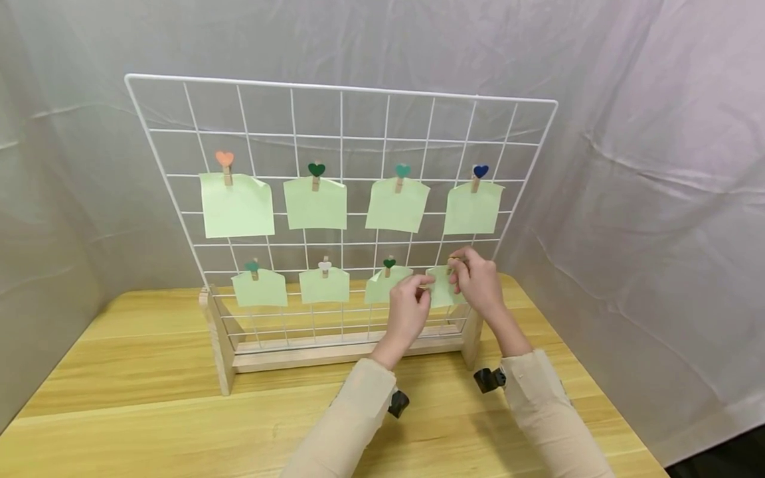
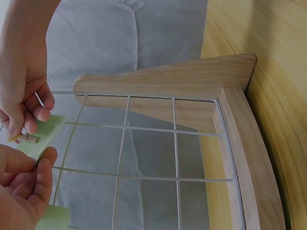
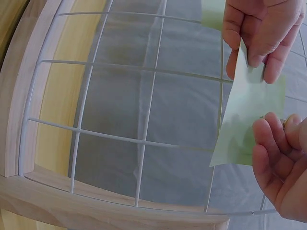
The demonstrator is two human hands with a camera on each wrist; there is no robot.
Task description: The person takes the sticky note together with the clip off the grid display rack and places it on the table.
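At the lower right of the wire grid (image 1: 362, 139), my left hand (image 1: 408, 313) pinches the left edge of a light green paper square (image 1: 441, 292). My right hand (image 1: 483, 284) pinches a small wooden clothespin (image 2: 29, 138) between thumb and fingers at the paper's upper part. A bit of yellow shows at the clothespin's held end. Whether its jaws also bite a wire, I cannot tell. In the right wrist view the paper (image 3: 242, 112) bends slightly in front of the wires. Just left of it, another green square (image 1: 378, 289) hangs from a dark green heart clothespin (image 1: 389, 265), partly behind my left hand.
Several green squares hang in two rows, among them one under an orange heart clothespin (image 1: 224, 160) and one under a blue heart clothespin (image 1: 480, 172). A wooden stand (image 1: 299, 359) holds the grid on the wooden table (image 1: 149, 425). Grey cloth (image 1: 418, 40) hangs behind.
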